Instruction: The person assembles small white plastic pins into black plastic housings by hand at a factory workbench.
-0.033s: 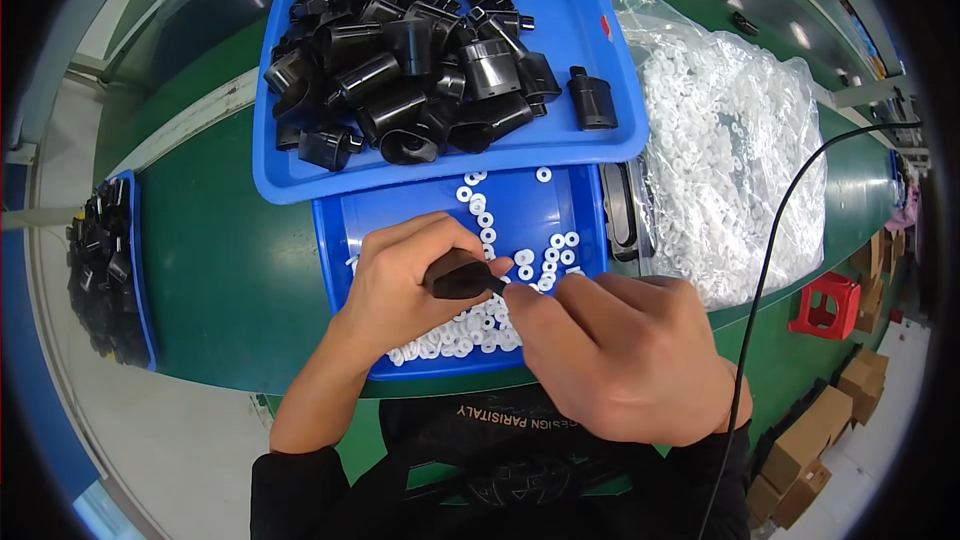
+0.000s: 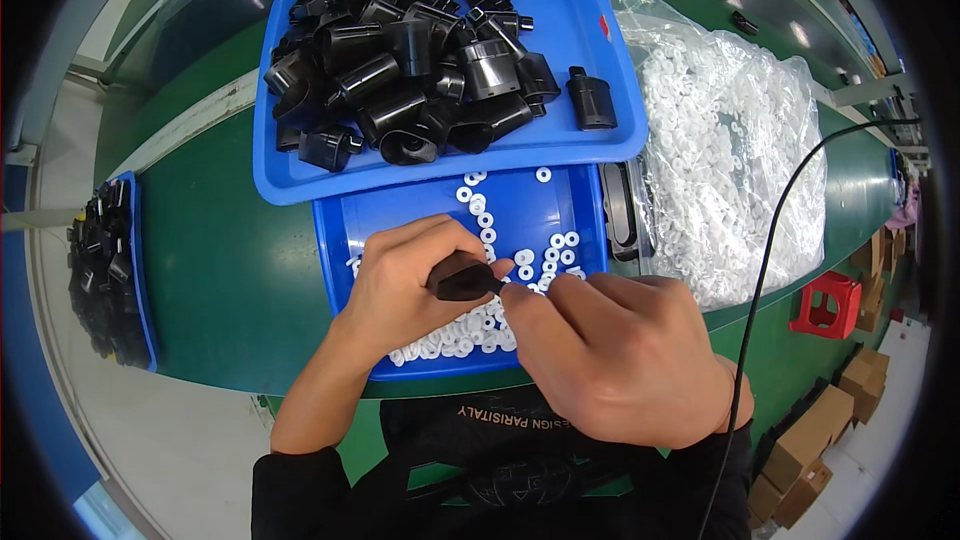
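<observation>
Our left hand point(image 2: 405, 275) wraps its fingers closely around a black plastic housing point(image 2: 461, 279), above white washers point(image 2: 445, 342) in a blue bin point(image 2: 400, 212). Our right hand point(image 2: 625, 360) is at its narrow stem point(image 2: 497, 286), fingers bent; their grip we cannot tell.

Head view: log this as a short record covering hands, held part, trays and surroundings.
Left hand: wrapped around a black part
Right hand: closed at that part's narrow end
Upper tray: blue, black pile mostly at left, one loose piece at right
Lower tray: blue, white rings scattered and heaped, below the hands
Right of trays: clear bag of white rings
Floor, right: red stool, cardboard boxes
</observation>
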`<state>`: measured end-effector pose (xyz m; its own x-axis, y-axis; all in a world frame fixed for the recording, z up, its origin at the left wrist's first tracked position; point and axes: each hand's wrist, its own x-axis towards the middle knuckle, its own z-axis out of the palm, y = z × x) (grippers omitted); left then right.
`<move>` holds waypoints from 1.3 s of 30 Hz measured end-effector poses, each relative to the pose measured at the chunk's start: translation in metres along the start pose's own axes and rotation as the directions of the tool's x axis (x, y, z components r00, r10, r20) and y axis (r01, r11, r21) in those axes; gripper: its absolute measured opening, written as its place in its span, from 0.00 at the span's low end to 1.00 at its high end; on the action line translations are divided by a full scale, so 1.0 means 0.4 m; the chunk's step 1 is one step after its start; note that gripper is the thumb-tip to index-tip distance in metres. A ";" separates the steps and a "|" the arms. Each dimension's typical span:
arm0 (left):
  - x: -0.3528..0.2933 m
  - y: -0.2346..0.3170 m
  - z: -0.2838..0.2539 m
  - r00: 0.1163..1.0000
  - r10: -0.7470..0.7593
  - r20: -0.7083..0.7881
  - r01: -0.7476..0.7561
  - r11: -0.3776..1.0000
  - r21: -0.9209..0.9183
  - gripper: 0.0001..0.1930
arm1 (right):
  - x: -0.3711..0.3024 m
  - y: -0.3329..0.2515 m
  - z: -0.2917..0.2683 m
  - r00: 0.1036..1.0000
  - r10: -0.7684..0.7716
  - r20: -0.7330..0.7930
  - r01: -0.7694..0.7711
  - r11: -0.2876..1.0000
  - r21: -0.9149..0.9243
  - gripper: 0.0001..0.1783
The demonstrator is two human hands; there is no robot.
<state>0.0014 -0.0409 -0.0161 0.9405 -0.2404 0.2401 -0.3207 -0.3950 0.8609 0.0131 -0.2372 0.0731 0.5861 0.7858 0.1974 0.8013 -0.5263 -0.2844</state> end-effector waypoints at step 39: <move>-0.002 0.026 -0.030 0.998 0.011 0.055 -0.011 1.000 -0.011 0.14 | 0.022 -0.030 -0.002 0.995 0.085 0.060 -0.094 0.984 0.155 0.09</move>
<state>-0.0014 -0.0342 -0.0018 0.9293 -0.2933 0.2245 -0.3294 -0.3829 0.8631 0.0087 -0.2242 0.0789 0.6442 0.7561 0.1155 0.7146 -0.5412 -0.4432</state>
